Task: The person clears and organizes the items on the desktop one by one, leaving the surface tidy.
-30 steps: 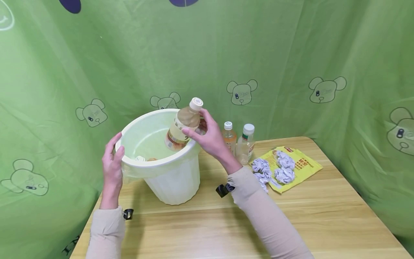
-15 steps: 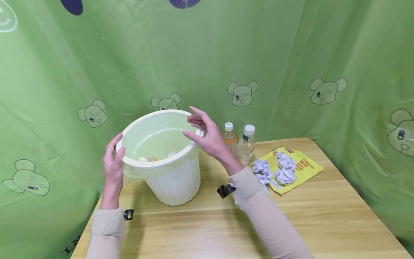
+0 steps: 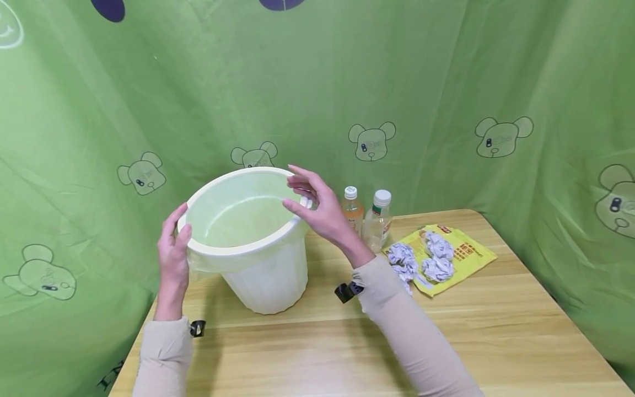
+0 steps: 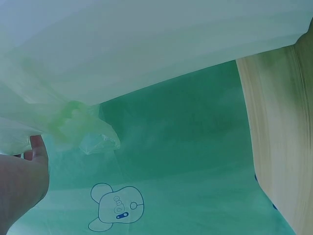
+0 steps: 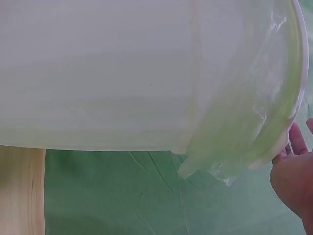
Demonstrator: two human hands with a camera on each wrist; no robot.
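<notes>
A white trash bin [image 3: 268,281], lined with a thin pale-green plastic bag [image 5: 234,122], stands on the wooden table. My left hand [image 3: 173,248] grips the bin's rim on the left side, with the thumb over the edge. In the left wrist view part of that hand [image 4: 24,181] shows beside the liner's loose edge. At the right of the rim is my right hand [image 3: 319,212], thumb and fingers spread apart, nothing held between them. The right wrist view shows the hand [image 5: 296,171] right at the rim. The bin's lower inside is hidden behind its front rim.
Behind my right wrist stand a bottle of orange tint [image 3: 353,212] and a clear bottle with a white cap [image 3: 378,223]. Farther right, several crumpled paper balls [image 3: 437,268] lie on and beside a yellow packet [image 3: 468,253]. A green curtain [image 3: 421,71] surrounds the table [image 3: 496,331].
My right hand has let go of a labelled, white-capped bottle, which dropped into the bin. Bottle caps seen inside half a second ago are now out of sight. My left hand stays on the rim.
</notes>
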